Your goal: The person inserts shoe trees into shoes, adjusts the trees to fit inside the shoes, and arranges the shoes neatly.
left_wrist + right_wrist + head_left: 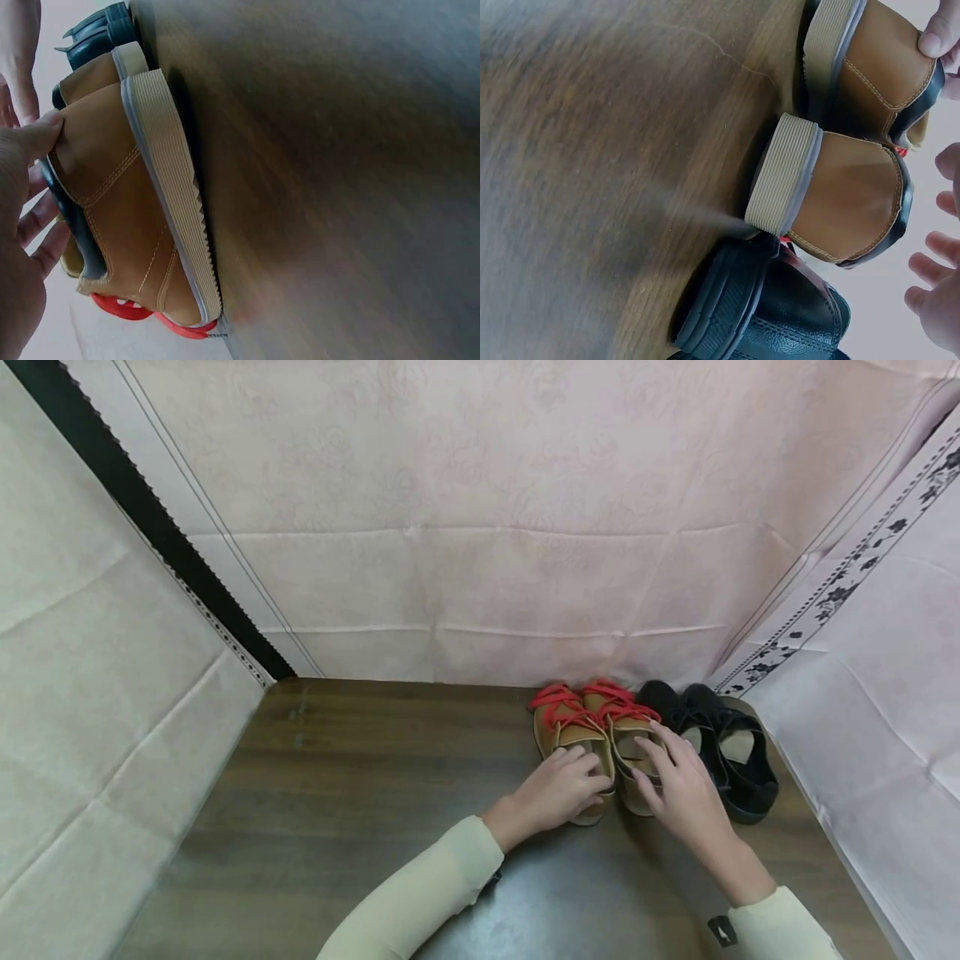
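Two tan lace-up shoes with red laces stand side by side on the wooden floor. My left hand (560,785) holds the left tan shoe (112,161) at its heel collar, thumb (45,133) on the outside and fingers at the opening. Over the right tan shoe (847,195) hovers my right hand (682,785), fingers spread and relaxed; the right wrist view shows them apart from its heel. Both toes with red laces (558,706) point toward the back wall.
A pair of black shoes (750,777) stands close to the right of the tan pair, near the right cloth wall (885,693). A pale cloth wall (480,577) rises behind the toes. Brown wooden floor (360,777) extends to the left.
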A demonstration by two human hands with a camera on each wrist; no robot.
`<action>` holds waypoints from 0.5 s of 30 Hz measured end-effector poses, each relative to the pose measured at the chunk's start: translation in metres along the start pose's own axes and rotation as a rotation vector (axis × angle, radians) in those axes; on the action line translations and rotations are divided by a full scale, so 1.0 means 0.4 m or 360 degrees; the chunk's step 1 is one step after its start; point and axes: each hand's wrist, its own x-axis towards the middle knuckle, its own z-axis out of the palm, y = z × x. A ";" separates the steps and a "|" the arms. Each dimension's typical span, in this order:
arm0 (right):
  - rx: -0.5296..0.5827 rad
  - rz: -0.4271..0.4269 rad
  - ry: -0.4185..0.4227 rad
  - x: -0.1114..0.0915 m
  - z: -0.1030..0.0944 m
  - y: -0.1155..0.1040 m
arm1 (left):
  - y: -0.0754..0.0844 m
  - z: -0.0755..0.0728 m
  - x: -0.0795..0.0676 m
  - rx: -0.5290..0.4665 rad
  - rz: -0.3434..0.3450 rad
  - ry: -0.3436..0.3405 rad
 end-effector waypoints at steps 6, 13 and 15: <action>0.0015 0.0011 0.0011 0.000 0.007 -0.002 | -0.010 -0.012 -0.018 -0.0029 -0.0003 -0.0006; 0.0037 0.0037 -0.0005 0.004 0.013 -0.013 | -0.049 -0.031 -0.063 -0.0123 -0.0070 0.0089; 0.0047 0.0048 -0.0002 0.007 0.016 -0.017 | -0.069 -0.039 -0.079 -0.0128 -0.0103 0.0108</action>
